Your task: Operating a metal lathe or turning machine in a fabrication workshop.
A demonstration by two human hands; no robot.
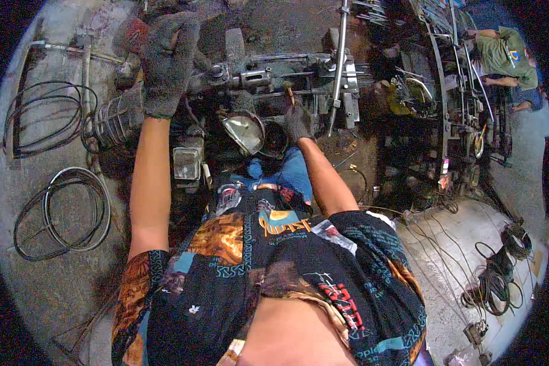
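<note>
A greasy metal machine with a slotted steel cylinder and parallel bars lies in front of me. My left hand, in a dark work glove, is raised at the machine's left end; its fingers blend into the dark parts there. Lower and to the right, my gloved right hand is closed round a short, thin brown stick that points up toward the bars. A long steel rod stands across the machine's right end. Below the cylinder, a tilted metal pan shows a pale inside.
Coiled black cables and a hose coil lie on the floor at left. A grey metal box sits near my left forearm. At right are a long rack, another person in a green shirt, and tangled cords.
</note>
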